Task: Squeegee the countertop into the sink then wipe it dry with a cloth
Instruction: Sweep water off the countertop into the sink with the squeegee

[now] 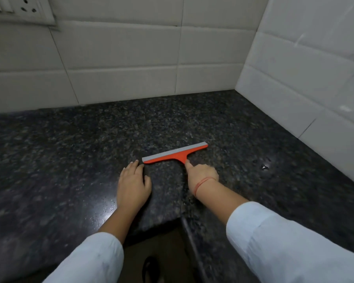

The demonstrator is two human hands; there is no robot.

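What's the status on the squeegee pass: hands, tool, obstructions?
Right hand shut on squeegee handle, blade on the countertop. Left hand flat on the counter, open, beside the blade's left end. Nothing in the way; sink and cloth not in view.

Orange squeegee (177, 155) with grey blade; dark speckled countertop (70, 150); white tiles (121, 58); pale-blue sleeves (294, 242)

dark speckled granite countertop (70, 156) with orange squeegee (175, 153) and flat left hand (133, 183) on it
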